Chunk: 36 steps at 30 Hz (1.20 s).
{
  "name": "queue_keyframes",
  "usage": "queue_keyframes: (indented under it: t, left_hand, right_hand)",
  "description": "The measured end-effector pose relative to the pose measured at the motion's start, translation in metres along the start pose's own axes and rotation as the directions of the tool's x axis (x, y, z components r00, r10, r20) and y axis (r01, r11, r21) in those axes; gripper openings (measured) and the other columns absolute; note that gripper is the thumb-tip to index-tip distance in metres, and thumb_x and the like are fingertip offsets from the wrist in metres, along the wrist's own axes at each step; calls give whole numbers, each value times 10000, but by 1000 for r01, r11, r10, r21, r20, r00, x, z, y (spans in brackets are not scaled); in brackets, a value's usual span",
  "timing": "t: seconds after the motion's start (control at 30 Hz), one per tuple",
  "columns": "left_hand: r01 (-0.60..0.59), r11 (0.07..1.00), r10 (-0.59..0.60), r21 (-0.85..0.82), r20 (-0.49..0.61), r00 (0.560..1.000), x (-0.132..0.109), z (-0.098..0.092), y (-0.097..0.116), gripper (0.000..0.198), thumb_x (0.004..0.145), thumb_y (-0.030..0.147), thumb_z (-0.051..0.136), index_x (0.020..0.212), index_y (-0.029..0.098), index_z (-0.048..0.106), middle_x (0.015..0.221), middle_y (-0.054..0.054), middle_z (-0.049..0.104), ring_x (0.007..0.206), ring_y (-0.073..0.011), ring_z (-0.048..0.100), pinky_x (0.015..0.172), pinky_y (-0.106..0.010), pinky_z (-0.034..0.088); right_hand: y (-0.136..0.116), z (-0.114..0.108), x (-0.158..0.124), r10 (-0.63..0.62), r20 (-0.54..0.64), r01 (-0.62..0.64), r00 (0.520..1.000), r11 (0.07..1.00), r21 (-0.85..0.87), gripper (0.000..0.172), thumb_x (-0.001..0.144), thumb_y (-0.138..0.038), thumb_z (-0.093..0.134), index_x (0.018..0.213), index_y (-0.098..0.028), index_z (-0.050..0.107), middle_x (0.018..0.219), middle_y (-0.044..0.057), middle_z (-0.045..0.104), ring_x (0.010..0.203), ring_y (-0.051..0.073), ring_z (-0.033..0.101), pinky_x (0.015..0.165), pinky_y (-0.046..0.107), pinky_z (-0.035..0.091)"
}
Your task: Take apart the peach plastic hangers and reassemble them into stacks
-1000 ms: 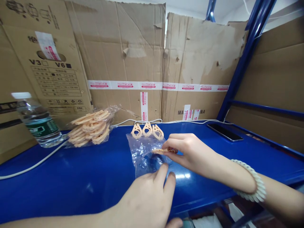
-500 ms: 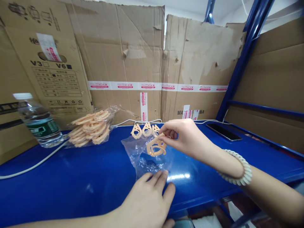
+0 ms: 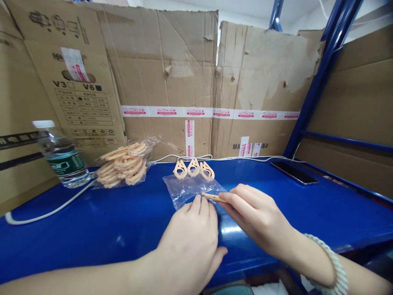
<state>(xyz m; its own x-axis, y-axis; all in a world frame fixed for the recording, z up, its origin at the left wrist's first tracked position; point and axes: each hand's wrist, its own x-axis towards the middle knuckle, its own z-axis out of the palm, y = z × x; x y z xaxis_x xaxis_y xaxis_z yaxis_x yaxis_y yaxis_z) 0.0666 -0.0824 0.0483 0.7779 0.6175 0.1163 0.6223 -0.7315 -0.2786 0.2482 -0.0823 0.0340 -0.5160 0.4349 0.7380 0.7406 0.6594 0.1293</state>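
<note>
My right hand pinches a flat peach plastic piece edge-on at the mouth of a small clear plastic bag lying on the blue shelf. My left hand rests palm down on the near end of that bag, fingers together and stretched forward. Just behind the bag, three more peach plastic pieces lie in a row. A white coiled band sits on my right wrist.
A clear bag with a pile of the same peach pieces lies at the left rear, beside a water bottle. A white cable runs along the shelf. A dark phone lies at right. Cardboard boxes wall the back.
My right hand has lowered the peach piece from above the bag down to its mouth and turned it flat. My left hand slid forward onto the bag, which now lies flatter.
</note>
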Motion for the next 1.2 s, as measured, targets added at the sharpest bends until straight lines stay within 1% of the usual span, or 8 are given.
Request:
queue_keyframes:
  t: [0.13, 0.27, 0.47, 0.7, 0.8, 0.97, 1.03, 1.2]
  left_hand:
    - [106, 994, -110, 28, 188, 976, 13, -3, 3, 761, 890, 548, 513, 1340, -65, 472, 1328, -342, 496, 1241, -441, 491, 975, -519, 466]
    - [134, 990, -142, 50, 233, 962, 20, 4, 8, 829, 893, 598, 488, 1349, -93, 445, 1341, -362, 468, 1261, -456, 458, 1015, -537, 416]
    - [73, 979, -70, -190, 19, 997, 28, 28, 9, 888, 815, 671, 538, 1320, -57, 481, 1301, -322, 525, 1228, -446, 482, 1021, -561, 396]
    - [35, 948, -48, -316, -32, 998, 24, 41, 3, 857, 848, 680, 447, 1368, -1, 449, 1401, -283, 445, 1315, -430, 391, 1096, -578, 297]
    - [-23, 945, 16, -326, -26, 1000, 18, 45, 6, 886, 828, 690, 471, 1392, 8, 423, 1434, -281, 408, 1324, -440, 378, 1092, -595, 304]
    - [-67, 961, 62, -269, -26, 998, 10, 52, 15, 465, 937, 279, 419, 1353, 84, 492, 1354, -213, 533, 1268, -388, 477, 1085, -607, 317]
    - [-77, 959, 69, -271, -40, 997, 8, 54, 16, 448, 932, 170, 371, 1361, 104, 485, 1320, -183, 571, 1238, -348, 515, 1095, -581, 322]
    - [-105, 950, 72, -294, -121, 990, 6, 56, 11, 458, 961, 291, 388, 1359, 79, 468, 1321, -187, 563, 1286, -323, 468, 1113, -514, 329]
  right_hand:
    - [2, 4, -5, 28, 20, -28, 999, 999, 39, 140, 945, -104, 484, 993, -110, 615, 770, 65, 615, 689, 166, 539, 616, 279, 419]
    - [3, 1, -5, 67, 38, -70, 997, 994, 81, 142, 948, -104, 476, 967, -116, 616, 762, 61, 609, 682, 162, 542, 605, 271, 422]
    - [4, 1, -5, 98, 17, -100, 995, 990, 100, 133, 955, -136, 484, 965, -144, 617, 768, 48, 608, 688, 155, 543, 615, 263, 432]
    - [4, -1, -8, 82, 5, -82, 997, 995, 54, 166, 964, -143, 454, 963, -136, 620, 752, 50, 597, 670, 158, 520, 599, 274, 416]
    - [-2, -4, -8, -11, 24, 12, 1000, 999, -36, 231, 975, -149, 401, 1008, -94, 623, 762, 78, 602, 657, 176, 496, 590, 301, 408]
    - [-13, 1, -8, -194, 48, 200, 980, 953, -229, 332, 910, -46, 357, 779, -85, 659, 682, 102, 595, 604, 195, 458, 583, 333, 393]
    - [-15, 6, -12, -217, 69, 227, 974, 934, -276, 343, 898, -56, 363, 734, -103, 659, 677, 103, 591, 610, 202, 463, 603, 345, 397]
    - [-15, 15, -20, -195, 125, 227, 973, 914, -338, 351, 895, -62, 368, 677, -136, 633, 653, 87, 571, 598, 202, 461, 595, 345, 383]
